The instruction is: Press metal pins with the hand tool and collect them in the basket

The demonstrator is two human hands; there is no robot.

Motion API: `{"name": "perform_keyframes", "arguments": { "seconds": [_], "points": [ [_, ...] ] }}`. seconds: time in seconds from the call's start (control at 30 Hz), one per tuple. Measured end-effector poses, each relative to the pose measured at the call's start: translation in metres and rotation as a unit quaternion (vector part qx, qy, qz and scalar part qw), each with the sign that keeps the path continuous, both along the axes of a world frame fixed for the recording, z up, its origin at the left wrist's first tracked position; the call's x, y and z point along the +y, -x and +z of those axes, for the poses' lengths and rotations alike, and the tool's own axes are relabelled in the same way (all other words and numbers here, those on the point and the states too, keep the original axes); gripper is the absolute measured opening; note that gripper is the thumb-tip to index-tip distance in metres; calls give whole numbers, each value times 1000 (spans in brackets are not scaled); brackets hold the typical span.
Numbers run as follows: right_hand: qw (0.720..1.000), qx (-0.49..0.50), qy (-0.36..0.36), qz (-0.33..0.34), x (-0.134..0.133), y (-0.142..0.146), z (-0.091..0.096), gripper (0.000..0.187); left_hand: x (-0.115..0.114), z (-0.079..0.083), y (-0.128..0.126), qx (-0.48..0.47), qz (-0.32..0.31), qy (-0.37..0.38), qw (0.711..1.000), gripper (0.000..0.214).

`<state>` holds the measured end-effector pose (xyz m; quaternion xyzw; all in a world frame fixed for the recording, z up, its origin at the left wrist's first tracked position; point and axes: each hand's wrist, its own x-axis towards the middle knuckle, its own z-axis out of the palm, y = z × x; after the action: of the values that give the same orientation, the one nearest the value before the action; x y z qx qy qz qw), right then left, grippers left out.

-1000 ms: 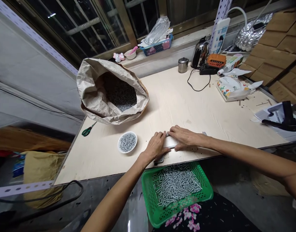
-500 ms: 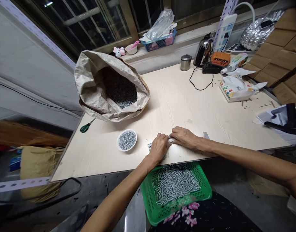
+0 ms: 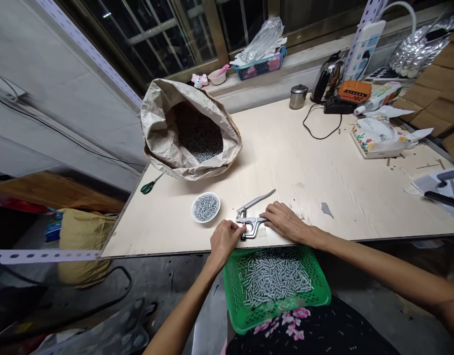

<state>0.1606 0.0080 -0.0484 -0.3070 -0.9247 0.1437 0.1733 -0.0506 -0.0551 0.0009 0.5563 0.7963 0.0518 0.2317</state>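
Note:
Silver snap-fastener pliers (image 3: 253, 224) lie at the table's front edge, their upper handle swung up away from the lower one and a spring showing near the head. My right hand (image 3: 286, 222) is closed around the lower handle. At the jaw, my left hand (image 3: 226, 239) pinches with thumb and forefinger; whatever is between those fingertips is too small to make out. Left of the pliers stands a white bowl (image 3: 193, 215) of small metal pins. Below the table edge, a green basket (image 3: 232, 315) in my lap holds many similar metal pieces.
A large open sack (image 3: 156, 118) of metal pieces stands behind the bowl, with green-handled scissors (image 3: 148, 187) to its left. A grey scrap (image 3: 326, 209) lies to the right. Farther back are a tissue pack (image 3: 375, 138), a lidded metal cup (image 3: 298, 97) and a kettle (image 3: 327, 79).
My hands have moved apart, and the pliers between them now show with the upper handle raised. My left hand has shifted left to the jaw. The camera view has swung slightly left.

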Motion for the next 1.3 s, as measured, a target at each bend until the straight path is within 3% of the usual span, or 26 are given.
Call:
{"name": "perform_keyframes", "arguments": {
  "seconds": [0.1, 0.23, 0.37, 0.5, 0.57, 0.63, 0.7, 0.73, 0.87, 1.0, 1.1, 1.3],
  "points": [
    [1000, 1, -27, -12, -1, 7, -14, 12, 12, 2, -5, 6, -28, 53, 998, 26],
    [998, 8, -49, -24, -2, 9, -22, 10, 23, 4, -6, 31, -82, 53, 995, 22],
    [998, 14, -55, -24, -2, 9, -21, 10, 25, 9, 0, -60, -10, 97, 993, 29],
    [998, 24, -59, -19, -3, 9, -20, 11, 1, 24, -5, -22, 9, -15, 1000, 18],
    [998, 31, -56, -16, -4, 9, -20, 12, -20, 32, -14, -37, -33, -25, 998, 18],
    [998, 33, -58, -17, -4, 9, -21, 13, -38, 39, -20, -85, -116, -13, 990, 20],
    [997, 32, -62, -19, -4, 10, -22, 15, -45, 43, -18, -99, -174, -12, 980, 22],
    [997, 31, -65, -20, -4, 10, -23, 16, -43, 44, -13, -80, -172, -24, 982, 24],
    [996, 24, -84, -26, -5, 11, -26, 17, -4, 42, 36, 91, -25, -138, 986, 28],
    [995, 20, -91, -28, -5, 12, -28, 15, 38, 33, 80, 140, 62, -147, 977, 27],
    [995, 20, -96, -26, -5, 12, -28, 14, 52, 26, 87, 147, 79, -129, 978, 27],
    [994, 24, -103, -33, -4, 13, -31, 17, 65, 16, 79, 164, 110, -112, 974, 22]
  ]
}}
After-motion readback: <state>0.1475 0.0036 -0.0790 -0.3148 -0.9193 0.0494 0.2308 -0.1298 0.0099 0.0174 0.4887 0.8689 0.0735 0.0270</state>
